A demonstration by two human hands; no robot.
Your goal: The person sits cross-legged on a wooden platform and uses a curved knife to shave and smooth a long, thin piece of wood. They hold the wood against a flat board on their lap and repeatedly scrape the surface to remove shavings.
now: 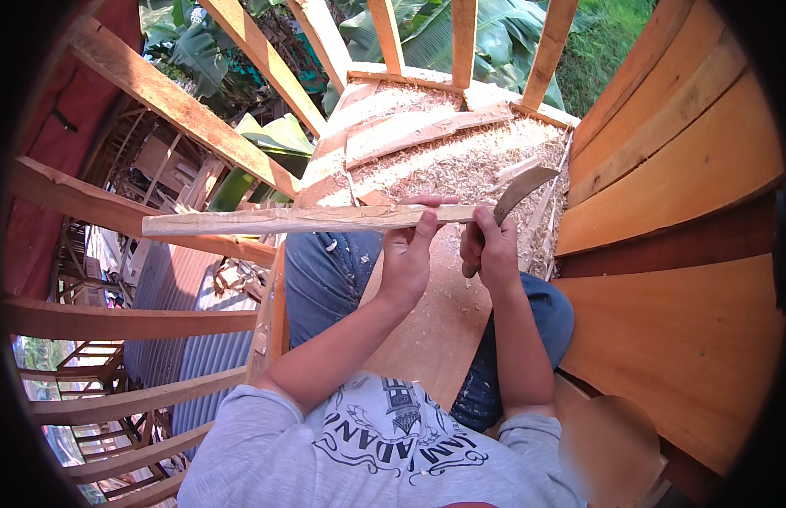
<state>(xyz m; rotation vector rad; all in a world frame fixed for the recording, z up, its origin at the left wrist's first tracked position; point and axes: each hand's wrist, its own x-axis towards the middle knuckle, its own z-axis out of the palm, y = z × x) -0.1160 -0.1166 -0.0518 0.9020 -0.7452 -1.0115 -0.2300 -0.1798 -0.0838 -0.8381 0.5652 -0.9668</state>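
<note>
A long pale wooden stick [257,222] lies level across the space above my lap, its surface rough and whittled. My left hand [406,269] is closed around it right of its middle, with the thumb along the near side. In my right hand [496,254] is a curved knife [525,190], its broad blade pointing up and to the right. The right thumb rests near the blade's base, by the stick's right end. Part of the knife's handle pokes out below my fist; whether the edge touches the wood, I cannot tell.
Wood shavings [410,165] cover the floor ahead, around a loose board [427,135]. A smooth plank [427,339] runs between my legs. Slatted railings [190,127] bound the left and far sides; a plank wall [672,330] stands right. Corrugated roofing [215,347] lies beyond the left rails.
</note>
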